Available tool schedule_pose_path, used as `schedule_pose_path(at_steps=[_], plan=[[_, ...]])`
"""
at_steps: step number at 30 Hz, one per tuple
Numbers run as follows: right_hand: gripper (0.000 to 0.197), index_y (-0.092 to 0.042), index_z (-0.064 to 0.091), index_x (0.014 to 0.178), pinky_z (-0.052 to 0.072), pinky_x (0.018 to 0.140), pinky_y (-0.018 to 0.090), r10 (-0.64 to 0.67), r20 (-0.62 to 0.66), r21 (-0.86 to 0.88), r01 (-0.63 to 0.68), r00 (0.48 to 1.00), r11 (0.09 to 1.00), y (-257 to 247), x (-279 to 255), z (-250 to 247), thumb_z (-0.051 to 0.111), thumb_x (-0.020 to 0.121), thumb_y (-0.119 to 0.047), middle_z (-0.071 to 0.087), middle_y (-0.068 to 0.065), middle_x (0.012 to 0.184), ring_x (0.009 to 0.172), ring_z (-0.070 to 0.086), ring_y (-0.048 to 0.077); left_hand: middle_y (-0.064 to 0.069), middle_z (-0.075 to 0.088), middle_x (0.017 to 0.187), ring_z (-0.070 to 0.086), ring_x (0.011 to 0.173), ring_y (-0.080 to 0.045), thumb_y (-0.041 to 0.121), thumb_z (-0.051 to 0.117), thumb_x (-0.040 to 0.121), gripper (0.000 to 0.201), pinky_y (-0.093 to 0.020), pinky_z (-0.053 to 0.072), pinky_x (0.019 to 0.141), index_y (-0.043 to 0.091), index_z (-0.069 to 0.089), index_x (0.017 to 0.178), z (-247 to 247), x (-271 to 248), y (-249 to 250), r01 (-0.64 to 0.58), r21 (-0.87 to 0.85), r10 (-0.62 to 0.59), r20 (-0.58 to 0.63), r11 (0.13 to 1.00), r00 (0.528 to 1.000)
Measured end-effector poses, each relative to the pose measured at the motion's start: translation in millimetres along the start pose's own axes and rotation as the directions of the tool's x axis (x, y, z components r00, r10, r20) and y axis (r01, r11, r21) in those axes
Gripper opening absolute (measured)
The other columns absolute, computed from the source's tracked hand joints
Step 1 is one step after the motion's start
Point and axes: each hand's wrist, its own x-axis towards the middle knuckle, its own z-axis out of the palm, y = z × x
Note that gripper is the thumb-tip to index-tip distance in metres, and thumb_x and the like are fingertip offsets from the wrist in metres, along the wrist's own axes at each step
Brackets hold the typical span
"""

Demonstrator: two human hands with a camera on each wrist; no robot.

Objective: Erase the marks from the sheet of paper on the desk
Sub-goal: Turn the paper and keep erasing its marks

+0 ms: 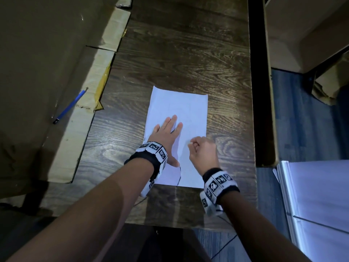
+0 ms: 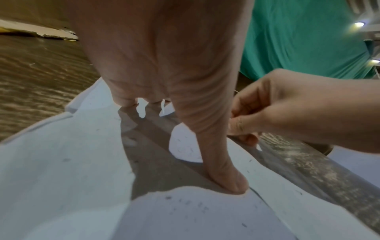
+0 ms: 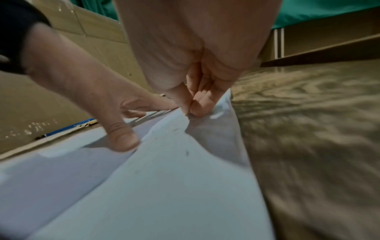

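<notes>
The right hand (image 1: 204,151) is curling its fingertips (image 3: 195,108) tight on the sheet of paper (image 1: 187,110), near its right edge; whether they pinch an eraser, I cannot tell. The left hand (image 1: 166,137) is lying flat, fingers straight, pressing the sheet's left half. The sheet is lying mid-desk (image 1: 188,53), bare wood stretching beyond; a blue pencil (image 1: 70,104) is resting on cardboard (image 1: 37,53) well left.

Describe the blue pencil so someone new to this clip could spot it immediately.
Start at the dark wooden desk with the sheet of paper. Left of the desk lies flattened brown cardboard; the blue pencil rests on it, slanted. It is the only slim, bright blue thing there, out of reach of both hands.
</notes>
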Motion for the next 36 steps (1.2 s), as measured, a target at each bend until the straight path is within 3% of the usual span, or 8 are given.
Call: schedule_pose_path(at_steps=[4, 6, 11, 18, 23, 26, 31, 36], plan=[[0.009, -0.009, 0.07, 0.093, 0.056, 0.07, 0.033, 0.049, 0.022, 0.037, -0.049, 0.999, 0.998, 13.3, -33.3, -3.6, 0.064, 0.091, -0.014, 0.066, 0.004, 0.078, 0.07, 0.061, 0.018, -0.006, -0.034, 0.16, -0.024, 0.15, -0.027, 0.05, 0.089, 0.063, 0.144, -0.051, 0.004, 0.123, 0.02, -0.016, 0.157, -7.2, -2.0, 12.1, 0.032, 0.029, -0.033, 0.038, 0.999, 0.999], [0.007, -0.011, 0.071, 0.091, 0.057, 0.07, 0.034, 0.086, 0.037, 0.067, -0.088, 0.996, 0.994, 18.6, -38.0, -5.2, 0.066, 0.089, -0.016, 0.066, 0.002, 0.077, 0.07, 0.062, 0.017, -0.005, -0.031, 0.161, -0.021, 0.151, -0.026, 0.042, 0.089, 0.067, 0.137, -0.049, 0.005, 0.124, 0.021, -0.011, 0.158, -7.7, -0.1, 21.1, -0.029, 0.03, 0.027, 0.041, 0.999, 0.999], [0.01, -0.008, 0.074, 0.094, 0.049, 0.07, 0.021, 0.114, 0.099, 0.061, -0.12, 0.989, 0.991, 13.0, -23.5, -10.2, 0.068, 0.087, -0.013, 0.069, 0.002, 0.08, 0.071, 0.062, 0.013, 0.001, -0.028, 0.162, -0.02, 0.151, -0.022, 0.069, 0.071, 0.074, 0.123, -0.054, 0.002, 0.122, 0.024, -0.006, 0.159, 5.0, 7.5, 26.8, -0.136, -0.023, 0.136, -0.023, 0.99, 0.99], [0.01, -0.011, 0.071, 0.089, 0.057, 0.069, 0.035, 0.086, 0.01, 0.042, -0.086, 0.996, 0.995, 3.8, 12.9, -9.4, 0.062, 0.088, -0.015, 0.068, 0.004, 0.079, 0.07, 0.065, 0.019, 0.002, -0.031, 0.161, -0.024, 0.15, -0.025, 0.08, 0.071, 0.061, 0.137, -0.054, -0.001, 0.122, 0.028, -0.011, 0.158, 8.8, 7.8, 30.2, -0.111, 0.035, 0.112, -0.033, 0.993, 0.993], [0.011, -0.002, 0.071, 0.09, 0.056, 0.071, 0.034, 0.041, 0.063, 0.051, -0.044, 0.997, 0.998, 10.2, -45.5, -11.0, 0.065, 0.089, -0.011, 0.069, 0.01, 0.084, 0.076, 0.065, 0.023, 0.003, -0.033, 0.16, -0.025, 0.15, -0.023, 0.082, 0.069, 0.061, 0.137, -0.053, -0.002, 0.122, 0.031, -0.015, 0.157, 10.1, 9.2, 28.9, -0.096, 0.032, 0.097, -0.027, 0.995, 0.995], [0.012, -0.003, 0.072, 0.09, 0.055, 0.069, 0.033, 0.023, 0.095, 0.01, -0.024, 0.995, 1.0, 9.5, -25.0, -13.8, 0.064, 0.088, -0.011, 0.069, 0.01, 0.081, 0.073, 0.065, 0.023, 0.003, -0.033, 0.16, -0.025, 0.15, -0.023, 0.082, 0.069, 0.061, 0.138, -0.053, -0.002, 0.122, 0.031, -0.014, 0.157, 9.8, 8.7, 29.9, -0.094, 0.036, 0.095, -0.023, 0.995, 0.995], [0.012, -0.007, 0.071, 0.095, 0.054, 0.07, 0.029, 0.086, 0.01, 0.038, -0.086, 0.996, 0.996, 8.8, -11.8, -10.6, 0.063, 0.091, -0.015, 0.069, 0.007, 0.085, 0.071, 0.061, 0.016, 0.004, -0.033, 0.16, -0.025, 0.15, -0.023, 0.082, 0.069, 0.06, 0.138, -0.054, -0.001, 0.122, 0.031, -0.015, 0.157, 8.8, 8.0, 30.4, -0.089, 0.032, 0.089, -0.014, 0.996, 0.996], [0.014, -0.001, 0.069, 0.081, 0.056, 0.067, 0.04, 0.039, 0.155, 0.02, -0.043, 0.987, 0.999, 6.8, -38.7, -14.9, 0.062, 0.088, -0.011, 0.068, 0.011, 0.075, 0.067, 0.064, 0.024, 0.003, -0.034, 0.159, -0.025, 0.15, -0.023, 0.079, 0.07, 0.064, 0.136, -0.054, -0.001, 0.122, 0.031, -0.017, 0.156, 9.5, 8.6, 30.7, -0.081, 0.043, 0.082, -0.02, 0.996, 0.996]])
